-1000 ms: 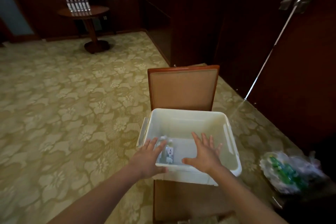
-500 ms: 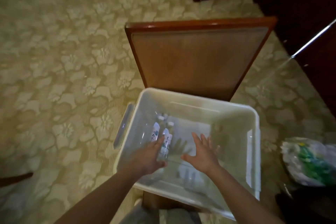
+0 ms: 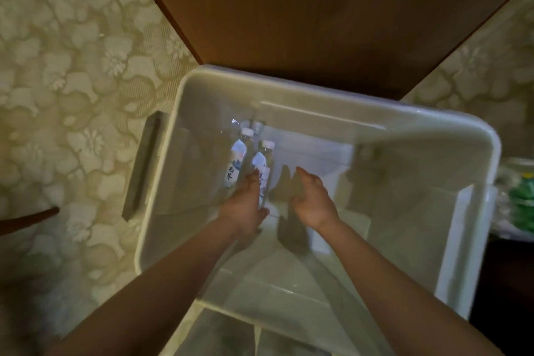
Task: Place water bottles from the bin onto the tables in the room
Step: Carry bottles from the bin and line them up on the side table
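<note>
Head view, looking straight down into the white bin (image 3: 474,136). Both forearms reach into it.

Two water bottles (image 3: 261,163) lie side by side on the bin floor, in its left half, caps toward the far wall. Clear plastic, white caps, white labels with a blue patch and dark script; print too blurred to read.

Left hand (image 3: 245,208): fingers lie along the top of the bottle nearer the bin's middle, thumb on that bottle's right side. The hand covers its lower part; touching it, but cannot tell whether the grip has closed. The other bottle lies just to the left of this hand, against its neighbour.

Right hand (image 3: 313,199): open, fingers loosely curled, holding nothing, near the middle of the bin floor, just right of the bottles and apart from them.

Behind the bin's far wall: brown chair back (image 3: 332,14). Patterned carpet (image 3: 72,81) to the bin's left.
</note>
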### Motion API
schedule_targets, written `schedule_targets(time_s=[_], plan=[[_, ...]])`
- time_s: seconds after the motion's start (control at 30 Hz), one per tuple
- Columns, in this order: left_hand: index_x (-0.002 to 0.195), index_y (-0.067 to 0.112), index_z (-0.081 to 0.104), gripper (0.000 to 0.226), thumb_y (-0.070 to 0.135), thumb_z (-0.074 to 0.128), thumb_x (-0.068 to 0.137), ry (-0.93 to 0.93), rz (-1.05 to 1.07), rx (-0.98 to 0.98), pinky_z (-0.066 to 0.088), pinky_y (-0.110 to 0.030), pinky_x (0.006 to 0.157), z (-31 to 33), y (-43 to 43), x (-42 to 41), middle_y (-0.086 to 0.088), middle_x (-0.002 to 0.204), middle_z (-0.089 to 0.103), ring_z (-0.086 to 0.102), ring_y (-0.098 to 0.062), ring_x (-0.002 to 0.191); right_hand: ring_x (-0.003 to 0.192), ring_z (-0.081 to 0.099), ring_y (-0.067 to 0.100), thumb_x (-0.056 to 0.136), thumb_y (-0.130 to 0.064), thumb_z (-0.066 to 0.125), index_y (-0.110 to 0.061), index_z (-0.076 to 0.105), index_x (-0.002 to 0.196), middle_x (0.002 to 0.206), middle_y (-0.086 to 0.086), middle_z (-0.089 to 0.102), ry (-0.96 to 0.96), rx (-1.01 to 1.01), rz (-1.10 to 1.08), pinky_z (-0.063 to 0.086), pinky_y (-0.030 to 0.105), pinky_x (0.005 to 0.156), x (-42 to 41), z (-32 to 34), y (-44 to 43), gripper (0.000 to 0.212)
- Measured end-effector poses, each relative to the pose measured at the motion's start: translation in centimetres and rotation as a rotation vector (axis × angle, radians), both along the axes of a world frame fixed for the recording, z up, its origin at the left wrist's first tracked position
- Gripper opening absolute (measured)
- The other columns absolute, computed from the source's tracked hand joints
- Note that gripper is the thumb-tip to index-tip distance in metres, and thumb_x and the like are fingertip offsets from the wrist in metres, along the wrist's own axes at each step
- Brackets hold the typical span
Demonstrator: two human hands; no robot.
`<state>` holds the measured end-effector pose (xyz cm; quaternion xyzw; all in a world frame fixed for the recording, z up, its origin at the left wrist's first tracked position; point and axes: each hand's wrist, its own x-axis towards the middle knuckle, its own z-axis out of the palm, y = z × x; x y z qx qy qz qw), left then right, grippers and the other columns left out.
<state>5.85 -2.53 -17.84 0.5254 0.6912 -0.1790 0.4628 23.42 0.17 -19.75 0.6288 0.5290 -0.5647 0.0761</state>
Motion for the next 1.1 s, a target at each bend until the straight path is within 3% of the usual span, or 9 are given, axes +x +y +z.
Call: schedule_targets(time_s=[0.17, 0.33, 0.4, 0.47, 0.57, 0.67, 0.8, 0.93, 1.1], plan=[[0.157, 0.017, -0.006, 0.091, 0.035, 0.058, 0.095, 0.069, -0.032, 0.049, 0.024, -0.039, 0.12, -1.3, -0.9, 0.7, -0.002, 0.166, -0.001, 0.013, -0.024, 0.152, 0.14, 0.04, 0.025, 0.093, -0.006, 0.052, -0.025, 0.024, 0.157, 0.157, 0.007, 0.031, 0.018, -0.039, -0.074, 0.038, 0.032, 0.107, -1.4, -1.5, -0.2, 0.072], [0.157, 0.028, 0.011, 0.078, 0.026, 0.055, 0.093, 0.044, 0.016, 0.175, 0.036, -0.036, 0.111, -1.0, -1.0, 0.7, 0.0, 0.158, 0.031, 0.034, -0.025, 0.141, 0.134, 0.047, 0.028, 0.091, -0.01, 0.054, -0.026, 0.029, 0.155, 0.152, 0.008, 0.037, 0.027, -0.094, -0.177, 0.044, 0.041, 0.106, -1.7, -2.0, -0.7, 0.07], [0.156, 0.03, 0.017, 0.076, 0.022, 0.055, 0.091, 0.026, 0.027, 0.223, 0.037, -0.038, 0.109, -0.9, -1.0, 0.3, 0.001, 0.153, 0.038, 0.038, -0.025, 0.138, 0.13, 0.052, 0.028, 0.088, -0.021, 0.058, -0.026, 0.035, 0.152, 0.148, 0.008, 0.044, 0.033, -0.104, -0.233, 0.046, 0.046, 0.106, -1.7, -2.3, -0.9, 0.068], [0.155, 0.027, 0.021, 0.072, 0.021, 0.055, 0.091, 0.046, 0.027, 0.246, 0.031, -0.038, 0.113, -0.9, -1.1, -0.1, 0.002, 0.157, 0.031, 0.028, -0.023, 0.143, 0.119, 0.06, 0.026, 0.077, -0.041, 0.059, -0.035, 0.047, 0.137, 0.134, 0.004, 0.057, 0.05, -0.08, -0.291, 0.05, 0.049, 0.099, -1.5, -3.4, -1.1, 0.062], [0.156, 0.023, 0.016, 0.075, 0.019, 0.056, 0.092, 0.072, 0.059, 0.267, 0.026, -0.036, 0.118, -1.4, -1.0, -0.3, -0.004, 0.163, 0.013, 0.009, -0.024, 0.15, 0.105, 0.064, 0.024, 0.068, -0.048, 0.061, -0.036, 0.055, 0.112, 0.11, 0.0, 0.066, 0.042, -0.061, -0.337, 0.055, 0.049, 0.088, -1.3, -4.9, -1.4, 0.046], [0.158, 0.019, 0.0, 0.086, 0.022, 0.058, 0.094, 0.136, 0.093, 0.224, 0.016, -0.036, 0.122, -2.3, -0.3, -0.6, -0.007, 0.165, -0.008, -0.005, -0.026, 0.152, 0.098, 0.066, 0.022, 0.062, -0.053, 0.064, -0.031, 0.058, 0.11, 0.109, 0.002, 0.065, -0.006, -0.026, -0.374, 0.057, 0.045, 0.084, -1.3, -4.7, -1.2, 0.053], [0.157, 0.015, -0.002, 0.087, 0.028, 0.057, 0.095, 0.196, 0.088, 0.157, 0.02, -0.039, 0.12, -2.5, 0.3, -0.4, -0.011, 0.165, -0.011, -0.001, -0.033, 0.151, 0.115, 0.054, 0.024, 0.074, -0.041, 0.075, -0.021, 0.056, 0.123, 0.12, 0.006, 0.06, -0.09, 0.007, -0.356, 0.048, 0.032, 0.083, -1.3, -3.8, -1.2, 0.056], [0.157, 0.023, 0.012, 0.08, 0.023, 0.059, 0.092, 0.109, 0.104, 0.272, 0.027, -0.034, 0.115, -1.9, 0.2, 0.2, -0.002, 0.165, 0.005, 0.016, -0.025, 0.145, 0.122, 0.047, 0.023, 0.076, -0.038, 0.076, -0.022, 0.052, 0.129, 0.124, 0.006, 0.056, -0.094, 0.04, -0.355, 0.041, 0.031, 0.079, -1.4, -3.8, -1.5, 0.06], [0.156, 0.029, 0.017, 0.079, 0.018, 0.059, 0.09, 0.082, 0.084, 0.259, 0.029, -0.035, 0.115, -2.9, 0.4, 0.4, -0.004, 0.161, 0.019, 0.021, -0.025, 0.146, 0.117, 0.054, 0.022, 0.067, -0.048, 0.075, -0.027, 0.055, 0.123, 0.118, 0.003, 0.061, -0.058, 0.044, -0.381, 0.05, 0.036, 0.088, -1.5, -3.9, -1.3, 0.063]])
